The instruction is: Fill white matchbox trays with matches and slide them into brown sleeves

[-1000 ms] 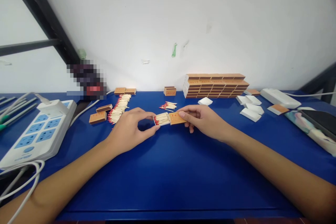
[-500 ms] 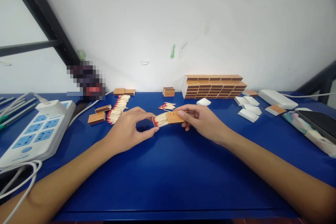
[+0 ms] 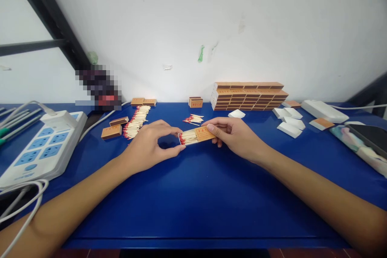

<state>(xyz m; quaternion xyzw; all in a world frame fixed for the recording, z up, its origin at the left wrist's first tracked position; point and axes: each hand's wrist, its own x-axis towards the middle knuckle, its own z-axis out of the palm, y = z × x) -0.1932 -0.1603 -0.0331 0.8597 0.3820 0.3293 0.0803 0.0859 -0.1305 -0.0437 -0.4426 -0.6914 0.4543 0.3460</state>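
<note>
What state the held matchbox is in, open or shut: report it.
Partly open: the tray, holding red-tipped matches, sticks out of its orange cover.

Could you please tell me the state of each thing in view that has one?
Matchbox tray: holding matches, partly slid out
Matchbox sleeve: partly covering the tray
Left hand: pinching the tray's end
Right hand: holding the sleeve
Long match row: loose, unboxed
Matchbox stack: upright, in layers
Power strip: white plug inserted
</note>
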